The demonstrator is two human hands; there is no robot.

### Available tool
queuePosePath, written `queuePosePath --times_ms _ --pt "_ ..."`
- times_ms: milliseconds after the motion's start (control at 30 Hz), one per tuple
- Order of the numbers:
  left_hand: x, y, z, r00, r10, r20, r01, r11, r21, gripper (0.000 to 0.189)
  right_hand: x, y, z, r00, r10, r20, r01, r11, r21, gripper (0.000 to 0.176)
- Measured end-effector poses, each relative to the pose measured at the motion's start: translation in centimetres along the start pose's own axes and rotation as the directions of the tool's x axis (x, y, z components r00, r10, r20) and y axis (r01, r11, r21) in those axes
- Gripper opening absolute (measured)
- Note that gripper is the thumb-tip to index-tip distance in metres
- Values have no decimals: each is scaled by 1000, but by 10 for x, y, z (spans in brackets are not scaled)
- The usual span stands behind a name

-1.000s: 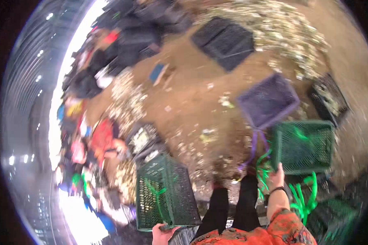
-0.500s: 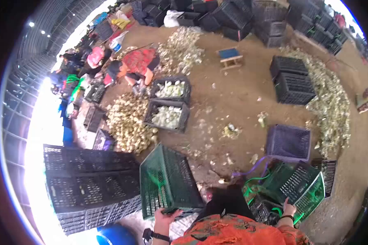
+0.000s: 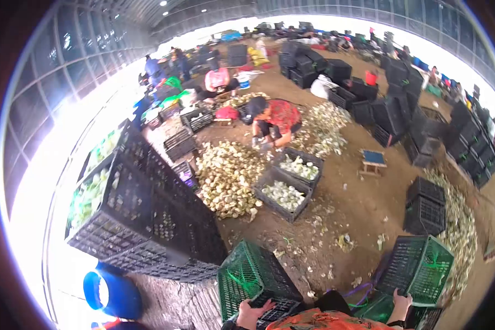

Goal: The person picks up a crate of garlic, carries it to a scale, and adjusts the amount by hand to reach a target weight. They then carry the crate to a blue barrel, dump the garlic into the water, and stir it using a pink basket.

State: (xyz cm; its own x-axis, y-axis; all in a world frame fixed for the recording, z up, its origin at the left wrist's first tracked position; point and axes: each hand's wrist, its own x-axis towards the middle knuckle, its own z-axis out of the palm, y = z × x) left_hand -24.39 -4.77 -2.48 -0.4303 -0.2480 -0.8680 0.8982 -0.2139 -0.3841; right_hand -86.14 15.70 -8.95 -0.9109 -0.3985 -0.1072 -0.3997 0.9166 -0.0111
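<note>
My left hand is at the near edge of a green plastic crate, with its thumb spread apart over the rim and its other fingers against the side. To the right, my right hand has its fingers wrapped round the rim of a second green crate, which is tilted with its opening toward the right. Green string lies inside both crates. Purple string shows on the ground between them.
Tall stacked black crates stand at left, beside a blue barrel. Ahead, a crouching person works by a vegetable pile and two filled crates. A small stool and black crates stand at right.
The view has tilted up and shifted left, showing more of the shed. The right green crate is now raised higher, with my right hand on its rim. My left hand stays on the left crate.
</note>
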Motion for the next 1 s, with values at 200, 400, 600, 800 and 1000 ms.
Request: queuePosePath --times_ms 200,400,600,800,1000 --pt "-30 20 -59 999 40 30 -30 964 -265 61 -4 -131 -62 916 -255 309 1 772 635 33" --pt "-100 -37 -97 424 752 504 -841 120 528 21 -23 -264 -52 447 -360 819 -522 638 565 24" --pt "-85 -62 -188 649 760 16 -724 625 -292 28 -26 -386 -4 119 -324 939 -535 776 335 16" --pt "-142 -111 -198 595 779 -197 -664 338 -667 26 -91 -459 14 165 -243 956 -300 911 284 25" --pt "-186 -123 -225 403 892 -203 -581 79 -810 38 -169 -498 47 67 -322 944 302 909 288 47"
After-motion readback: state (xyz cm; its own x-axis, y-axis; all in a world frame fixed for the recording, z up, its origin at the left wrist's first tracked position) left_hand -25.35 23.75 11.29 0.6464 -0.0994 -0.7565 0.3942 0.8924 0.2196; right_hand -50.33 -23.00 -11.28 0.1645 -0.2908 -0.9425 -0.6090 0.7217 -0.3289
